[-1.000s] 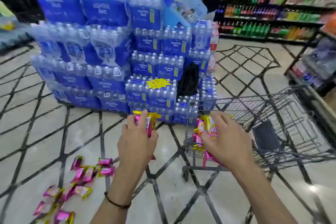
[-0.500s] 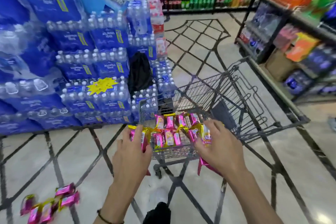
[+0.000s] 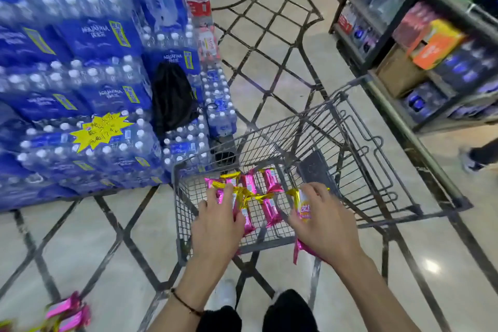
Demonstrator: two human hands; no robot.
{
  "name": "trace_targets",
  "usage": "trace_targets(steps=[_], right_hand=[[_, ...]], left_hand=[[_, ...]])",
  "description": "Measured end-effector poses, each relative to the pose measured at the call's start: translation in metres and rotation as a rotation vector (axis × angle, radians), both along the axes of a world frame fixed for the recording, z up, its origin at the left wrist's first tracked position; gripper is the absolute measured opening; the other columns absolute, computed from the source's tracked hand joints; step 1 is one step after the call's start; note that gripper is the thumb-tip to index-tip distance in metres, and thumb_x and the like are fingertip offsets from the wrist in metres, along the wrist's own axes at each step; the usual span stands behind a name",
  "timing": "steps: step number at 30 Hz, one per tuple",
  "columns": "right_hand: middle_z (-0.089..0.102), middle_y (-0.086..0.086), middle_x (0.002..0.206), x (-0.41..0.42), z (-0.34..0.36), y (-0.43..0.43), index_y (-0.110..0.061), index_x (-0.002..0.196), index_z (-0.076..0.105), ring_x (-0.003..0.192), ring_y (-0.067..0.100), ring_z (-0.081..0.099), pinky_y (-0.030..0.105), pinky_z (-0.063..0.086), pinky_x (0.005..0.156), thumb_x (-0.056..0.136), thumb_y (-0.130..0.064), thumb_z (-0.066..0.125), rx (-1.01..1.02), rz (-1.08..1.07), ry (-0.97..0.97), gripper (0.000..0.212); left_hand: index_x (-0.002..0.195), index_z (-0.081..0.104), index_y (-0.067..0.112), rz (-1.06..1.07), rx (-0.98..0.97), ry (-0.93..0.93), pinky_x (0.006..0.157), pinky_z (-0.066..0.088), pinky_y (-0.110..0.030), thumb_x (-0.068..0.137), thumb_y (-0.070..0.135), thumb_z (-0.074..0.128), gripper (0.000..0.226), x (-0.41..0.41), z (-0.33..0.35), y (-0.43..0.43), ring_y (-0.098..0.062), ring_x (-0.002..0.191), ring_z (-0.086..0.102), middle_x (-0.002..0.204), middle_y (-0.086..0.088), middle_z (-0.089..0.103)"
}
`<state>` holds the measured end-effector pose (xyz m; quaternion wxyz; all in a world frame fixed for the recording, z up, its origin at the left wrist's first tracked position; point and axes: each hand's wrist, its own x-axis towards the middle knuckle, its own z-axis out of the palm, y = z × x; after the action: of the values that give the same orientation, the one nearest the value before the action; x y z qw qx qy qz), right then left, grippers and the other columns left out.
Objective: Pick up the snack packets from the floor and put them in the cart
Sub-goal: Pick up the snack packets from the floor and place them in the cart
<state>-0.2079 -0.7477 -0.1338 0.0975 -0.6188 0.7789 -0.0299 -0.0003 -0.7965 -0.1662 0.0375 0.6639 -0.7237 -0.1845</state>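
A grey wire cart (image 3: 358,178) stands in front of me. Several pink and gold snack packets (image 3: 270,210) lie on its bottom. My left hand (image 3: 215,226) is over the cart's near left corner and grips pink and gold packets (image 3: 229,191). My right hand (image 3: 323,226) is over the cart's near right side and grips a bunch of packets (image 3: 303,206), whose pink ends stick out below my palm. More packets (image 3: 67,314) lie on the floor at the bottom left.
A tall stack of blue water-bottle packs (image 3: 89,83) fills the left, with a black bag (image 3: 172,100) hanging on it. Dark shelves of drinks (image 3: 431,56) run along the right. A person's shoe (image 3: 470,162) shows at the right edge. My feet are under the cart's near end.
I have stepped up to the cart. Both hands moved forward with their packets and are now over the basket. The floor packets slid to the bottom left corner of the view.
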Motion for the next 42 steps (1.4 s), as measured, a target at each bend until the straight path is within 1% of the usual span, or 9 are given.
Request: trace_targets(steps=[5,11,14,18,24,30,33,37,42], right_hand=[[0.046,-0.008,0.139,-0.040,-0.039,-0.053,-0.030,0.131,0.044,0.105,0.022,0.060,0.039,0.055,0.063,0.087,-0.055,0.047,0.073,0.094,-0.047,0.051],[0.035,-0.006,0.149,-0.095,-0.103,-0.109,-0.029,0.138,0.037,0.112,0.025,0.057,0.037,0.055,0.061,0.090,-0.057,0.041,0.231,0.341,-0.068,0.055],[0.032,-0.005,0.154,-0.117,-0.146,-0.133,-0.030,0.142,0.033,0.118,0.026,0.055,0.040,0.058,0.066,0.090,-0.060,0.039,0.312,0.426,-0.100,0.061],[0.028,-0.005,0.155,-0.139,-0.214,-0.153,-0.030,0.145,0.032,0.117,0.025,0.056,0.042,0.059,0.066,0.090,-0.063,0.041,0.392,0.471,-0.131,0.065],[0.029,-0.001,0.150,-0.147,-0.318,-0.174,-0.024,0.144,0.031,0.113,0.030,0.058,0.040,0.058,0.067,0.090,-0.051,0.050,0.507,0.432,-0.164,0.063],[0.024,0.006,0.157,-0.140,-0.413,-0.185,-0.023,0.145,0.031,0.123,0.036,0.053,0.046,0.057,0.084,0.093,-0.045,0.056,0.550,0.371,-0.152,0.062],[0.025,0.008,0.158,-0.136,-0.454,-0.182,-0.023,0.144,0.032,0.122,0.039,0.054,0.049,0.057,0.085,0.094,-0.046,0.056,0.540,0.320,-0.164,0.061],[0.027,0.010,0.157,-0.133,-0.491,-0.174,-0.021,0.145,0.029,0.113,0.037,0.060,0.050,0.058,0.081,0.095,-0.047,0.052,0.467,0.347,-0.155,0.061],[0.027,0.011,0.159,-0.132,-0.510,-0.166,-0.020,0.152,0.025,0.123,0.038,0.054,0.054,0.056,0.088,0.097,-0.053,0.044,0.456,0.328,-0.147,0.067]], left_hand=[[0.148,0.027,0.031,0.041,0.079,-0.016,0.074,0.058,-0.038,0.096,0.042,0.056,0.061,-0.039,-0.040,-0.032,-0.031,0.119,0.052,0.149,-0.011,0.035],[0.151,0.028,0.035,0.249,0.185,0.044,0.078,0.058,-0.049,0.093,0.040,0.062,0.067,-0.078,-0.097,-0.066,-0.036,0.118,0.054,0.144,-0.010,0.038],[0.152,0.027,0.031,0.332,0.248,0.014,0.087,0.054,-0.056,0.093,0.041,0.062,0.069,-0.093,-0.131,-0.079,-0.042,0.124,0.051,0.145,-0.015,0.038],[0.155,0.024,0.030,0.380,0.310,-0.052,0.092,0.051,-0.048,0.095,0.041,0.059,0.070,-0.116,-0.176,-0.100,-0.037,0.120,0.055,0.150,-0.018,0.036],[0.153,0.023,0.024,0.355,0.403,-0.029,0.099,0.047,-0.049,0.100,0.039,0.053,0.062,-0.148,-0.265,-0.119,-0.041,0.136,0.039,0.154,-0.019,0.028],[0.155,0.012,0.029,0.283,0.466,-0.134,0.093,0.052,-0.046,0.101,0.045,0.049,0.068,-0.173,-0.356,-0.123,-0.037,0.136,0.037,0.156,-0.015,0.025],[0.156,0.009,0.028,0.274,0.491,-0.139,0.094,0.054,-0.050,0.101,0.043,0.050,0.070,-0.178,-0.389,-0.124,-0.038,0.139,0.035,0.158,-0.015,0.022],[0.155,0.008,0.027,0.316,0.487,-0.153,0.095,0.052,-0.053,0.100,0.043,0.050,0.071,-0.177,-0.418,-0.121,-0.040,0.138,0.032,0.156,-0.015,0.021],[0.151,0.007,0.023,0.340,0.461,-0.202,0.095,0.052,-0.053,0.099,0.049,0.050,0.072,-0.182,-0.437,-0.113,-0.044,0.137,0.031,0.154,-0.023,0.023]])
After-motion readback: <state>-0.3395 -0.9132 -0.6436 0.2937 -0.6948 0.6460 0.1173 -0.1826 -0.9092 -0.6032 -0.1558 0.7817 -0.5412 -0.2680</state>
